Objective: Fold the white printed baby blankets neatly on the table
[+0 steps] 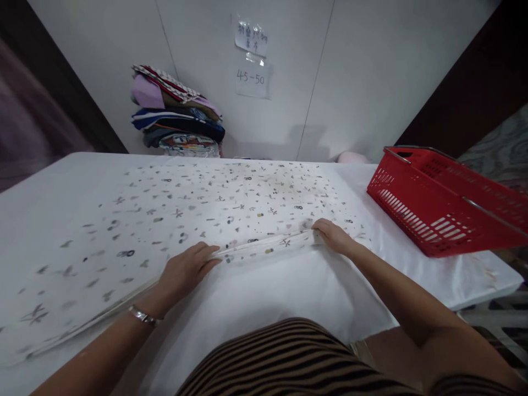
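A white cloth with small printed marks (198, 209) lies spread flat over the white table (289, 291). My left hand (185, 272) rests on the cloth's near edge, fingers together and pinching the folded hem. My right hand (334, 235) grips the same edge further right, fingers curled over the fabric. A bracelet sits on my left wrist. Between the two hands the hem is lifted slightly into a ridge.
A red plastic basket (441, 203) stands at the table's right side, overhanging the corner. A stack of folded clothes (177, 113) leans against the white wall at the back. Paper notes (252, 60) are taped on the wall.
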Motion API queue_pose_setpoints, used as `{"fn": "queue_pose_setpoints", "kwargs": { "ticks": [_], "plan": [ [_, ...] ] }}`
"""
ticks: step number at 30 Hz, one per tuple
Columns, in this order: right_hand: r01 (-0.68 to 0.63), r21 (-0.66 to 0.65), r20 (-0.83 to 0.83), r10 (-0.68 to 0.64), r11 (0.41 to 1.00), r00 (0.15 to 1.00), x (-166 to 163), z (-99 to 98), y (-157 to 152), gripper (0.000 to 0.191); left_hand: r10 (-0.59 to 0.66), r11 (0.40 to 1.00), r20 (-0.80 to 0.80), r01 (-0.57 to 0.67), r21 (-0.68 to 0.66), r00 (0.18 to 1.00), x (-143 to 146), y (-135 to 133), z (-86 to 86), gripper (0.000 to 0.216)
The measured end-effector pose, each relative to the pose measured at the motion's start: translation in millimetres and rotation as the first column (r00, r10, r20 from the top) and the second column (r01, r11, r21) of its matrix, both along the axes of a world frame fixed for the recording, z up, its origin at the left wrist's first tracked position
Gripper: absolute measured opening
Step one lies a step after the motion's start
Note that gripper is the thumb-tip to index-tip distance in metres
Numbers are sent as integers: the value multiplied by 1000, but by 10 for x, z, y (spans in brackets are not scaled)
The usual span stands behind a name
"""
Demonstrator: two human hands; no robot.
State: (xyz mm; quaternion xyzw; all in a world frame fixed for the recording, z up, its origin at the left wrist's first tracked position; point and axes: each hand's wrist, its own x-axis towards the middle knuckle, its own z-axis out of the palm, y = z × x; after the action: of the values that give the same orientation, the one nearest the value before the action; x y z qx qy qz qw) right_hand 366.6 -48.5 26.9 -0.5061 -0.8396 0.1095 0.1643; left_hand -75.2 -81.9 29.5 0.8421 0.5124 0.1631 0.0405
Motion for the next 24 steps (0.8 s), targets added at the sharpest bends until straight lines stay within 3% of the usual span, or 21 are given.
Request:
{"fn": "queue_pose_setpoints", "kwargs": {
  "ticks": [5,9,12,15,17,20,24],
  "plan": [
    [84,-106,19,-82,991,996,-13,-65,87,29,0,986,139,23,-165,990,11,66,49,35],
    [83,-112,18,-81,990,997,-35,-4,53,29,157,940,352,-30,-340,923,-35,166,33,36],
    [51,-113,43,-46,992,998,-40,5,-16,34,297,869,339,-105,-484,893,-58,221,-18,40],
    [-7,-117,112,20,993,994,-35,-24,-42,29,308,830,281,-113,-545,909,-52,260,-59,42],
    [-34,-133,188,59,991,980,-31,14,6,32,270,839,257,-96,-535,928,-42,303,-6,42],
    [-7,-87,254,28,996,967,-22,260,169,36,251,882,299,-90,-463,921,-39,390,277,40],
    [76,196,168,-110,978,980,-9,687,311,35,221,974,375,-187,-124,900,-68,391,731,33]
  ]
}}
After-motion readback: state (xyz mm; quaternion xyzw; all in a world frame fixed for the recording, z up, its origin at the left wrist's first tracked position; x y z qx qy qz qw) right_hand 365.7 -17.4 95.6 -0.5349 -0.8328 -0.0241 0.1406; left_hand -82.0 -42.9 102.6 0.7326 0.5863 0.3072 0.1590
